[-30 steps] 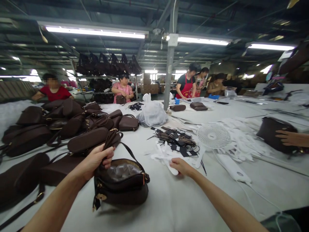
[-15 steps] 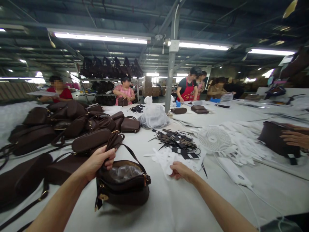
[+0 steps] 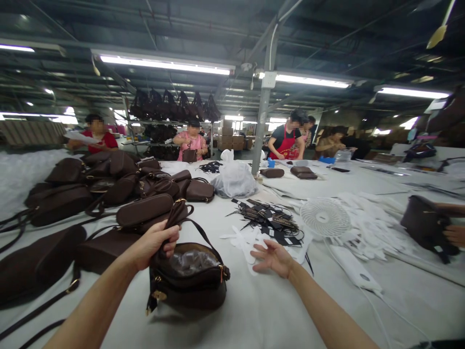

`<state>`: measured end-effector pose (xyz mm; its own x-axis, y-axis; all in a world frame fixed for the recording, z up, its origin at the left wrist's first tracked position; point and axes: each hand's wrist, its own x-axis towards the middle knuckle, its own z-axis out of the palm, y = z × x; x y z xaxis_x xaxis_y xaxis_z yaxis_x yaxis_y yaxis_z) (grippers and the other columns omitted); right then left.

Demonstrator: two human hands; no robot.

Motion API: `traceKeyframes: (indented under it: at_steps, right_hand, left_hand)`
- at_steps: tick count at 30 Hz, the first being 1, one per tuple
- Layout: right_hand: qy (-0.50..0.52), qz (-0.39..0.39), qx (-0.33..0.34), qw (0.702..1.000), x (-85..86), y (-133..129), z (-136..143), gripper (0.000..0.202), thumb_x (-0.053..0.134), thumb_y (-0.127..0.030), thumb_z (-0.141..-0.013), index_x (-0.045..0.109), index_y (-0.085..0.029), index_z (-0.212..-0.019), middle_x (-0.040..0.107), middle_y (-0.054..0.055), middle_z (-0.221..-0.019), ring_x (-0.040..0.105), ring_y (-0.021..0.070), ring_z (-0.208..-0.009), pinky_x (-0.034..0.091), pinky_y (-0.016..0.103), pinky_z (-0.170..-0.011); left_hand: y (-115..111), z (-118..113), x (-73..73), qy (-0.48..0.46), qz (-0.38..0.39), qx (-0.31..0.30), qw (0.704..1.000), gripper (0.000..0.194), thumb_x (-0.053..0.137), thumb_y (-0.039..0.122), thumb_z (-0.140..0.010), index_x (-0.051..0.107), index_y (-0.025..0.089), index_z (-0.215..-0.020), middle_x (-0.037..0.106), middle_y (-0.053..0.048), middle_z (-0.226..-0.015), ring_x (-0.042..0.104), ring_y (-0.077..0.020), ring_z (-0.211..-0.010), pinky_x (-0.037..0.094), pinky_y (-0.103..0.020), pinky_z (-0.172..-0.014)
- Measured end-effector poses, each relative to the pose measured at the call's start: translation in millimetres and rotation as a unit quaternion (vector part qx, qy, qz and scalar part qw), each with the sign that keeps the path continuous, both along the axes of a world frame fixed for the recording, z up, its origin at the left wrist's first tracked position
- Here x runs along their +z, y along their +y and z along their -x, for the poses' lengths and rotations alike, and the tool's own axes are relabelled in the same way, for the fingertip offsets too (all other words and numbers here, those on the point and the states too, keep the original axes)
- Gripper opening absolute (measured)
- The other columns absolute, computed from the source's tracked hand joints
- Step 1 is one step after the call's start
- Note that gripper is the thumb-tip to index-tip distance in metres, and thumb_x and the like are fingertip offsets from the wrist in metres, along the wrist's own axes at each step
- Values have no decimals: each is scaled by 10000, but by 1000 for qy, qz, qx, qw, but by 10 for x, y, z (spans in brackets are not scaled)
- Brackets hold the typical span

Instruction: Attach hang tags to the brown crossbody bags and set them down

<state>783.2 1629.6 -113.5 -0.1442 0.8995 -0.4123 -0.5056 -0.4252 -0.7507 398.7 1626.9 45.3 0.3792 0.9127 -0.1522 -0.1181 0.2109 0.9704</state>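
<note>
My left hand (image 3: 160,242) is closed around the gathered strap of a dark brown handbag (image 3: 192,293). The bag sits on the white table with its top unzipped, and clear plastic filling (image 3: 191,262) shows inside. My right hand (image 3: 273,259) is over a small pile of flat white pieces (image 3: 242,242), fingers spread, with nothing seen held in it; whether the fingertips touch the pile I cannot tell. Just behind that pile lies a heap of black hang tags (image 3: 271,218) with cords.
Many brown bags (image 3: 112,179) are heaped at the left. A white fan (image 3: 325,218) lies at the right, beside more white pieces (image 3: 374,232). A white plastic sack (image 3: 234,179) stands near the pole (image 3: 262,131). At the right edge, a co-worker's hand (image 3: 456,236) touches another bag (image 3: 426,225).
My right hand's fingers have gone from pinched together at the white pile to spread apart. My left hand keeps its grip on the strap. The co-worker's bag at right has turned.
</note>
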Motion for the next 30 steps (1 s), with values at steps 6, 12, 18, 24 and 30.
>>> traceKeyframes:
  at_steps: [6, 12, 18, 24, 30]
  right_hand:
    - [-162, -91, -55, 981, 145, -194, 217, 248, 806, -305, -634, 625, -175, -743, 661, 55, -878, 626, 232, -874, 535, 395, -751]
    - [-267, -231, -98, 931, 610, -358, 532, 390, 819, -412, -610, 732, -148, -883, 637, 1, -702, 486, 133, -621, 409, 268, -598]
    - [-286, -308, -153, 894, 1152, -529, 1357, 385, 798, -497, -603, 743, -149, -759, 680, 31, -700, 549, 173, -652, 443, 298, -641]
    - [-252, -308, -132, 908, 1206, -468, 2013, 416, 806, -531, -583, 749, -153, -748, 734, 71, -743, 647, 259, -777, 502, 344, -758]
    - [-353, -335, -64, 871, 1207, -476, 2085, 419, 705, -590, -680, 700, -173, -642, 686, 47, -628, 638, 240, -702, 499, 327, -702]
  left_hand:
    - [-18, 5, -13, -6, -1, 3, 1000, 455, 798, 392, -640, 409, 199, -775, 415, 105, -558, 321, -16, -415, 302, -143, -393]
    - [35, -37, -43, -6, -14, 3, 1000, 414, 758, 364, -673, 384, 211, -763, 432, 102, -567, 347, -22, -412, 291, -145, -398]
    - [-45, -101, -22, -14, -51, 23, 998, 344, 710, 371, -695, 450, 187, -824, 631, 0, -772, 356, -16, -425, 305, -169, -405]
    - [-187, -170, -82, -34, -91, 21, 995, 278, 654, 337, -706, 496, 176, -868, 458, 90, -565, 342, -36, -409, 319, -180, -416]
    - [-210, -216, -183, -19, -158, 71, 985, 206, 565, 185, -675, 476, 184, -860, 410, 101, -553, 343, -48, -407, 285, -183, -399]
